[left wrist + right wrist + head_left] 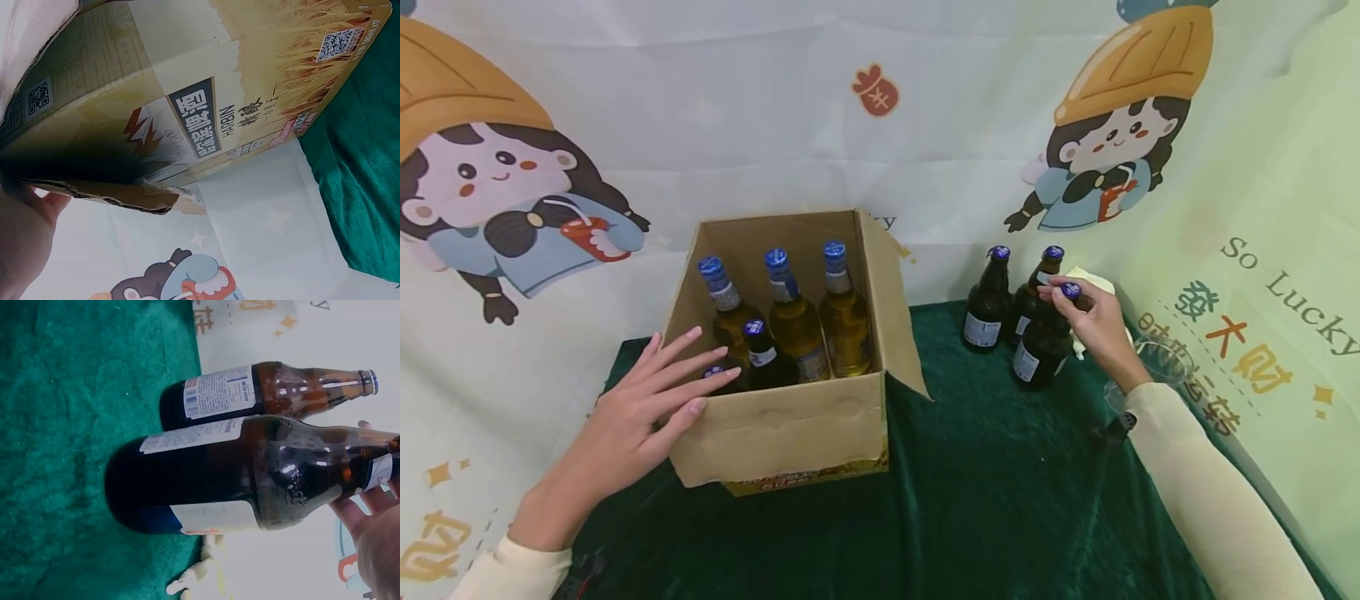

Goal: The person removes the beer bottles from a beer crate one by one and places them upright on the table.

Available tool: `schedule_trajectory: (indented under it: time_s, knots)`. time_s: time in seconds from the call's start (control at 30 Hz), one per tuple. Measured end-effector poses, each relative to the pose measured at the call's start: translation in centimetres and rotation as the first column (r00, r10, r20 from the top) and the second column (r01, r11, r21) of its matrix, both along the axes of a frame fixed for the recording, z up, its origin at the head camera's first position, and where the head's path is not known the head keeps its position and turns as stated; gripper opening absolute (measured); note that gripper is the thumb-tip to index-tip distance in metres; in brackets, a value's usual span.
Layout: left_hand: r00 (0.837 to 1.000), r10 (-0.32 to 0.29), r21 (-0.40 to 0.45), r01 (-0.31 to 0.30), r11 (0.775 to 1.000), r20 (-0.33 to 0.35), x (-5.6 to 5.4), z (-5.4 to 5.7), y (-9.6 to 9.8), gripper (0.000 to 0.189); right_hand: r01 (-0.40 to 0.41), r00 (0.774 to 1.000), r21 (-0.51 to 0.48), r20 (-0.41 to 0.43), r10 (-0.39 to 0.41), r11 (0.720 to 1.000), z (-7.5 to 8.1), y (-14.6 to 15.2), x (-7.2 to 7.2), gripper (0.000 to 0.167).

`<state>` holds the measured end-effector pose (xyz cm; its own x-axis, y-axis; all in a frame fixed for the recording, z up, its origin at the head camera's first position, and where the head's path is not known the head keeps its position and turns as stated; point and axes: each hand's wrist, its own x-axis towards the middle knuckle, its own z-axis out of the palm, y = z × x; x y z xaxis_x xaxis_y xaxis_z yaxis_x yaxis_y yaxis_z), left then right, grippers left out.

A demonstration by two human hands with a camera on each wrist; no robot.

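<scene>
My left hand [636, 417] lies over the left edge of an open cardboard box [790, 421], fingers spread and nearly straight. In the left wrist view, part of that hand [28, 237] shows beside a flap of the printed box [262, 69]. Inside the box stand several bottles, among them a clear amber beer bottle [797, 333] and a dark beer bottle [772, 368]. On the right, my right hand [1101, 325] pinches the neck of a brown beer bottle [1042, 350] just below its blue cap. That bottle [206, 481] stands upright, its base close to the cloth.
Two more brown bottles, one at the left [988, 304] and one behind [1024, 304], stand near the held one. A clear glass [1165, 360] is beside my right forearm, and a pale crumpled item [1078, 346] lies behind the hand. Green cloth [970, 483] covers the table.
</scene>
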<state>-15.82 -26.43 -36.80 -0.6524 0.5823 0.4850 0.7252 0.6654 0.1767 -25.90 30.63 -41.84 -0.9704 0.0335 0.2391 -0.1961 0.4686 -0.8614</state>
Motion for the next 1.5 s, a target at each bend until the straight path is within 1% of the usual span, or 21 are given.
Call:
schedule_trajectory:
  time_s: [0.13, 0.27, 0.4, 0.5, 0.57, 0.63, 0.67, 0.73, 0.8, 0.87, 0.93, 0.97, 1.0, 1.07, 1.13, 1.17, 1.2, 1.23, 1.3, 1.37, 1.5]
  knots:
    - [1.000, 0.002, 0.003, -0.002, 1.000, -0.001, 0.0, -0.1, 0.0, 0.045, -0.021, 1.000, -0.001, 0.001, 0.021, 1.000, 0.1, 0.0, 0.0, 0.048]
    - [1.000, -0.010, 0.006, 0.010, 1.000, -0.018, 0.0, -0.1, -0.1, 0.044, -0.024, 0.999, -0.009, 0.023, 0.024, 1.000, 0.1, -0.1, 0.0, 0.050]
    - [1.000, -0.012, 0.001, 0.012, 1.000, -0.013, -0.1, -0.1, -0.1, 0.044, -0.008, 0.997, -0.036, 0.073, 0.011, 0.999, 0.2, -0.2, 0.2, 0.055]
    - [1.000, -0.013, -0.002, 0.013, 1.000, -0.016, -0.2, -0.1, -0.2, 0.044, 0.036, 0.997, -0.058, 0.075, -0.032, 0.998, 0.4, -0.4, 0.4, 0.060]
    - [0.999, -0.017, -0.001, 0.017, 1.000, -0.028, -0.3, 0.0, -0.2, 0.043, 0.076, 0.997, -0.085, 0.035, -0.073, 0.993, 0.6, -0.6, 0.5, 0.062]
    - [0.999, -0.022, -0.001, 0.022, 1.000, -0.030, -0.4, 0.0, -0.2, 0.043, 0.114, 0.992, -0.148, -0.044, -0.122, 0.982, 1.0, -0.9, 0.7, 0.060]
    - [0.999, -0.024, -0.003, 0.024, 1.000, -0.029, -0.4, 0.0, -0.2, 0.043, 0.121, 0.986, -0.187, -0.092, -0.140, 0.975, 1.2, -1.2, 0.9, 0.058]
    - [0.999, -0.024, -0.011, 0.023, 1.000, -0.023, -0.5, 0.1, -0.3, 0.044, 0.112, 0.967, -0.259, -0.193, -0.165, 0.960, 1.9, -1.9, 1.3, 0.052]
    - [1.000, -0.020, -0.021, 0.020, 1.000, -0.012, -0.4, 0.2, -0.4, 0.046, 0.074, 0.946, -0.316, -0.279, -0.167, 0.946, 2.9, -3.0, 1.8, 0.046]
    - [1.000, -0.018, -0.029, 0.017, 0.999, -0.006, -0.4, 0.2, -0.4, 0.047, -0.011, 0.933, -0.364, -0.340, -0.122, 0.931, 4.1, -4.5, 2.2, 0.043]
    - [1.000, -0.021, -0.028, 0.021, 0.999, -0.009, -0.4, 0.3, -0.5, 0.047, -0.129, 0.928, -0.401, -0.371, -0.032, 0.907, 5.4, -6.3, 2.6, 0.040]
    - [1.000, -0.025, -0.026, 0.025, 0.999, -0.013, -0.4, 0.3, -0.5, 0.046, -0.197, 0.926, -0.416, -0.377, 0.029, 0.888, 6.1, -7.3, 2.7, 0.040]
    - [0.999, -0.030, -0.024, 0.029, 0.999, -0.017, -0.3, 0.3, -0.5, 0.045, -0.273, 0.919, -0.431, -0.381, 0.100, 0.860, 6.8, -8.3, 2.8, 0.040]
    - [0.999, -0.038, -0.018, 0.038, 0.999, -0.022, -0.3, 0.4, -0.5, 0.044, -0.399, 0.896, -0.437, -0.370, 0.243, 0.806, 8.1, -10.2, 2.9, 0.041]
    - [0.999, -0.042, -0.016, 0.041, 0.999, -0.026, -0.3, 0.4, -0.4, 0.043, -0.504, 0.858, -0.438, -0.349, 0.376, 0.744, 9.4, -12.1, 2.9, 0.044]
    - [0.999, -0.041, -0.017, 0.041, 0.999, -0.026, -0.2, 0.4, -0.3, 0.043, -0.541, 0.839, -0.433, -0.333, 0.430, 0.720, 9.9, -13.0, 2.9, 0.045]
    - [0.999, -0.041, -0.018, 0.040, 0.999, -0.026, -0.2, 0.4, -0.3, 0.043, -0.573, 0.820, -0.431, -0.316, 0.478, 0.697, 10.4, -13.9, 2.9, 0.046]
    - [0.999, -0.040, -0.018, 0.039, 0.999, -0.025, -0.2, 0.4, -0.3, 0.043, -0.596, 0.803, -0.427, -0.297, 0.517, 0.680, 10.8, -14.8, 2.8, 0.046]
    - [0.999, -0.036, -0.022, 0.036, 0.999, -0.024, -0.2, 0.4, -0.2, 0.044, -0.628, 0.776, -0.418, -0.262, 0.574, 0.657, 11.4, -16.4, 2.6, 0.047]
    - [0.999, -0.034, -0.021, 0.034, 0.999, -0.020, -0.2, 0.4, -0.1, 0.044, -0.650, 0.753, -0.403, -0.226, 0.618, 0.644, 11.8, -17.9, 2.4, 0.047]
    - [1.000, -0.025, -0.017, 0.024, 1.000, -0.016, 0.0, 0.3, -0.1, 0.044, -0.695, 0.700, -0.387, -0.172, 0.693, 0.606, 12.1, -20.1, 1.9, 0.047]
